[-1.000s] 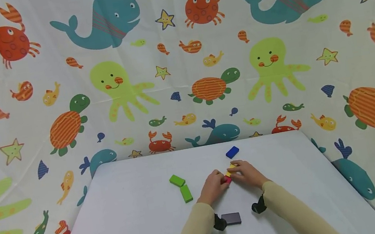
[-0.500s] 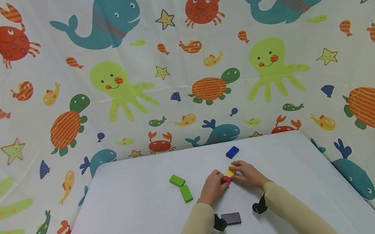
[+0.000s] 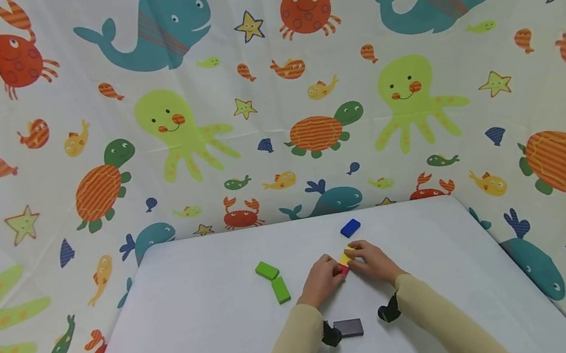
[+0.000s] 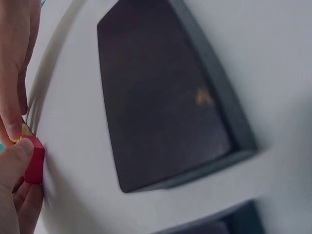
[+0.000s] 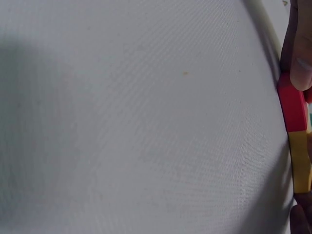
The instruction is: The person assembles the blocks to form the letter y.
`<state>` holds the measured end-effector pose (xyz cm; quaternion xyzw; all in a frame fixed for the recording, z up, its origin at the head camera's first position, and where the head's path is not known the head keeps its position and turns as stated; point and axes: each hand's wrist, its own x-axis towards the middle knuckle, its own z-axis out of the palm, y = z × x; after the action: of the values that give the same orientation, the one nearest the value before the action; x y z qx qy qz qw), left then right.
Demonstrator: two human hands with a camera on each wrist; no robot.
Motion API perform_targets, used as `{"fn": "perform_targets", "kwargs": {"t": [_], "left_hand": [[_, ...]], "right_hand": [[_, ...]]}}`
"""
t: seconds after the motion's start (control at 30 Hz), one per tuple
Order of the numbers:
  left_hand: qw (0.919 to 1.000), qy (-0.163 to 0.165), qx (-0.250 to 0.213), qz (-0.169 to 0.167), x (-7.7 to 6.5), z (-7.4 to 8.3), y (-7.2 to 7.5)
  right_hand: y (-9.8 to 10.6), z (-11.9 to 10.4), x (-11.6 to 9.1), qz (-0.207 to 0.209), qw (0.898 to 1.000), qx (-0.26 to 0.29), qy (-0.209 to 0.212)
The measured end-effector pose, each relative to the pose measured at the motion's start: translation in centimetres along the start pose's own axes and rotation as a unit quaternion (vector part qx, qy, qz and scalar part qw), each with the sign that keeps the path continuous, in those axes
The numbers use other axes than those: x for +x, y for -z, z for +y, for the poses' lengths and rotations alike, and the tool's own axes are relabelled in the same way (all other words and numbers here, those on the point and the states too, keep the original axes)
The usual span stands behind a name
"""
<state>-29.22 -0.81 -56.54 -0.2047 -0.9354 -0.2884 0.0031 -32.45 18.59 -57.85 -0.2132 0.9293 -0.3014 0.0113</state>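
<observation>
My left hand (image 3: 322, 280) pinches a small red block (image 4: 35, 163) between thumb and fingers, right of the middle of the white table. End to end with it is a yellow block (image 5: 300, 161), which my right hand (image 3: 375, 263) pinches from the far side. In the right wrist view the two blocks meet in a line at the right edge. Fingers cover part of both blocks in the head view. Just beyond the hands lies a blue block (image 3: 350, 228).
Two green blocks (image 3: 266, 270) lie at an angle to the left, corners close together. A dark grey flat block (image 3: 349, 328) rests nearer the body, beside the left wrist camera (image 3: 331, 334). Behind the white table (image 3: 202, 335) hangs a cloth with printed sea animals.
The right fingers shift slightly at the yellow block, showing a little more of it than a second ago. The left hand and the other blocks stay in place.
</observation>
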Motion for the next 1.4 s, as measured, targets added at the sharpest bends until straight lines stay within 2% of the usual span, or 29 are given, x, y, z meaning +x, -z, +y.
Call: {"fn": "perform_targets", "kwargs": {"t": [0.47,0.7,1.03,1.23,1.4], "left_hand": [[0.9999,-0.011,0.003,0.007,0.0,-0.1,-0.1],[0.9999,-0.001,-0.009,0.005,0.0,-0.1,-0.2],[0.9997,0.004,-0.019,0.011,0.5,-0.2,0.1],[0.9998,0.001,-0.018,0.009,0.6,-0.5,-0.1],[0.9997,0.005,-0.021,0.013,0.5,-0.8,-0.4]], "right_hand": [[0.0,-0.2,0.1,0.009,1.000,0.008,0.004],[0.9,0.7,0.8,0.039,0.997,0.037,-0.059],[2.5,2.4,4.6,0.080,0.988,0.050,-0.120],[2.3,2.9,5.6,0.077,0.976,0.087,-0.184],[1.9,2.3,5.8,0.077,0.975,0.087,-0.192]]}}
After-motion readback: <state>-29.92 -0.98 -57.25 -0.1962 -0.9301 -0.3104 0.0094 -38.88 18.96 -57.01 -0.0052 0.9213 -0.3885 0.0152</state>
